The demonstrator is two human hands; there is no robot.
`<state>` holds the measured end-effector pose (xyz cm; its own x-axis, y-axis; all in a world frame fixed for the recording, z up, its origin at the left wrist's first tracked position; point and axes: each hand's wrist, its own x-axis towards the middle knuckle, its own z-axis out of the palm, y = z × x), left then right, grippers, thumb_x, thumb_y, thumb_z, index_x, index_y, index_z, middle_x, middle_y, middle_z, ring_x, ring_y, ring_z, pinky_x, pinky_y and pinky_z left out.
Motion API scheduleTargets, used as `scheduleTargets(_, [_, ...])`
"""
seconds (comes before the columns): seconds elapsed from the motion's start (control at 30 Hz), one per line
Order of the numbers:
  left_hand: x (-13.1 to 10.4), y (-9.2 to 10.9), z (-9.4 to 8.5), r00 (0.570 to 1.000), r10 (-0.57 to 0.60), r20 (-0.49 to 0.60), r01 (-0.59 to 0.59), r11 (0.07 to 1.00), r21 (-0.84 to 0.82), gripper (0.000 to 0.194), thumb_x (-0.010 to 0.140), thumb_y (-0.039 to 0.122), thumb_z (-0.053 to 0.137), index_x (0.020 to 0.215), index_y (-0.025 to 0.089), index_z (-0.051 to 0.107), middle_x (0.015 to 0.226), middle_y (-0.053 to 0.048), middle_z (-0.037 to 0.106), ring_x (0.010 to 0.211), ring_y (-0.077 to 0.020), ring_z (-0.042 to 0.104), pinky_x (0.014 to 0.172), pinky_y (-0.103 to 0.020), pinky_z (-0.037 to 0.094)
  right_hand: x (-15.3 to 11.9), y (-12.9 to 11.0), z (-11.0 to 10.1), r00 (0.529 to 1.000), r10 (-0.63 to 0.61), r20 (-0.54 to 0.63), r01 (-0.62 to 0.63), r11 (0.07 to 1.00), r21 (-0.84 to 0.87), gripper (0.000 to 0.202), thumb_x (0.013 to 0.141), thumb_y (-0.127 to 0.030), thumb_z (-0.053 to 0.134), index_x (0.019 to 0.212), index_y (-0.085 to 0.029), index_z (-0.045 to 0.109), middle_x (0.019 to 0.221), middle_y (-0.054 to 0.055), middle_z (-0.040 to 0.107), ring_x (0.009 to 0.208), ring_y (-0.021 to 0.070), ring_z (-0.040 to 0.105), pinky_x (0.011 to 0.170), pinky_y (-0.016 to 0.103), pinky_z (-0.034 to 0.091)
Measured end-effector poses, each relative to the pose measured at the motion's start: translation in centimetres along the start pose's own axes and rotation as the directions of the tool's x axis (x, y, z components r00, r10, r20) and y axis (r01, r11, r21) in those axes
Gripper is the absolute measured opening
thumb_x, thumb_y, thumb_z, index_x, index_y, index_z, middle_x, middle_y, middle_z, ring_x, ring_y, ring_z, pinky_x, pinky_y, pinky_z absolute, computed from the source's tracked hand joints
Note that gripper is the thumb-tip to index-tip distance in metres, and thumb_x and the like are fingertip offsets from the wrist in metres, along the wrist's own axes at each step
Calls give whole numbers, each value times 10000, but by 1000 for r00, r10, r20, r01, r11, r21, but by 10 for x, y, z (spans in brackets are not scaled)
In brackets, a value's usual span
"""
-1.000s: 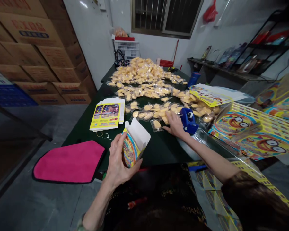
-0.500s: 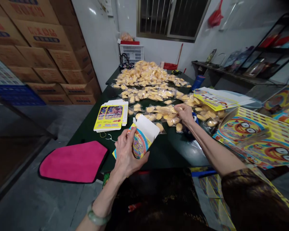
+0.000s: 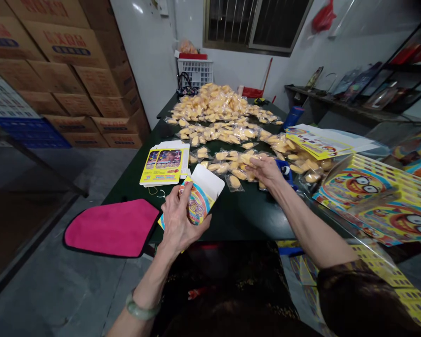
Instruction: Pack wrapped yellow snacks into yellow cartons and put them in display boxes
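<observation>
Nearer the flat cartons [image 3: 164, 164] than before, the open box [image 3: 199, 202] tilts in the left hand [image 3: 177, 219], grip curled round it; right of those cartons, the right hand [image 3: 267, 170], grip narrow, apparently pinches snack packets [image 3: 244, 159]. Gathering seems in hand; lifting calls for a firm pinch.

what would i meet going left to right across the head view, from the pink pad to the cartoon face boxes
Pink pad → left hand holding an open box → a front-row yellow packet → right hand → cartoon-face boxes.
</observation>
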<state>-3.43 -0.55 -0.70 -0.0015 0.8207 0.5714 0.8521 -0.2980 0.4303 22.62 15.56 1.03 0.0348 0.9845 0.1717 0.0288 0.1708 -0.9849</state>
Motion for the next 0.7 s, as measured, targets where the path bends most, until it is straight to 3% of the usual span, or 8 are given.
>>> scheduleTargets(0.17, [-5,1,6,1000,4,-8,-4,999,-36,843,662,404,695,1402,262,317,1316,-132,413,1199,-332,442,908,-464,403,11,28,22,998,23,59,-10,975,-223,241,497,-338,736,598,-164,602,594,-7,592,597,128,517,557,247,410])
scheduleTargets(0.3, [-6,2,3,1000,7,12,-7,998,56,808,673,421,684,1386,238,352,1313,-148,413,1165,-338,455,887,-462,400,16,26,24,996,12,90,23,927,-374,161,474,-242,736,492,-169,593,517,-30,561,591,130,491,562,240,370])
scheduleTargets(0.43, [-3,5,-1,1000,2,2,-3,977,212,772,666,424,681,1351,192,413,1295,-186,424,1136,-365,459,884,-491,378,7,-7,12,995,-72,63,90,925,-369,211,578,-343,710,545,-171,592,572,-12,571,623,142,513,583,256,391])
scheduleTargets(0.57, [1,15,3,1000,23,18,-27,958,287,797,668,414,670,1370,163,390,1302,-213,422,1147,-382,444,887,-508,356,-33,-53,18,996,-68,57,68,998,-2,322,641,-482,693,739,-189,602,667,-1,611,568,126,531,530,261,422])
scheduleTargets(0.63, [2,22,5,998,49,33,-56,958,283,809,666,417,668,1375,151,382,1300,-217,424,1154,-383,439,890,-506,351,-55,-69,29,990,-27,137,12,994,110,377,599,-470,746,820,-203,598,669,-9,620,545,121,537,502,249,417])
scheduleTargets(0.7, [2,27,6,996,76,43,-85,960,268,823,667,423,667,1383,145,369,1303,-218,421,1165,-380,433,901,-504,346,-69,-77,39,966,12,258,-21,999,31,388,579,-447,763,829,-203,593,637,-17,613,522,115,527,485,237,395])
